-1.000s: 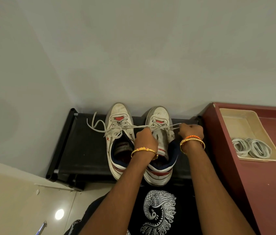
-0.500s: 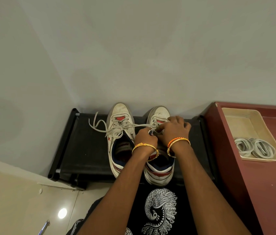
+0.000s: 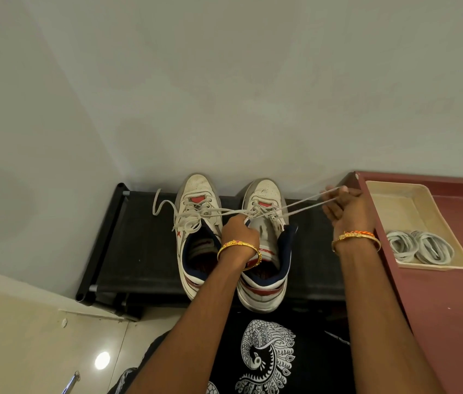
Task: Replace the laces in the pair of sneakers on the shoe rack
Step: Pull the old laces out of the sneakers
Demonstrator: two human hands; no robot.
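The right hand (image 3: 343, 209) grasps a taut lace (image 3: 299, 206) drawn out from the right sneaker (image 3: 264, 243). The left hand (image 3: 237, 233) grips that sneaker's tongue. Both sneakers stand on the black shoe rack (image 3: 139, 251); the left sneaker (image 3: 196, 223) is beside. Right of the rack, a tray (image 3: 395, 200) holds coiled laces (image 3: 420, 247).

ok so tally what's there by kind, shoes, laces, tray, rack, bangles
sneakers: 2, left one, right one
old laces in the shoes: 2
coiled white lace bundles in the tray: 2
tray: 1
shoe rack: 1
gold bangles: 2
total: 10
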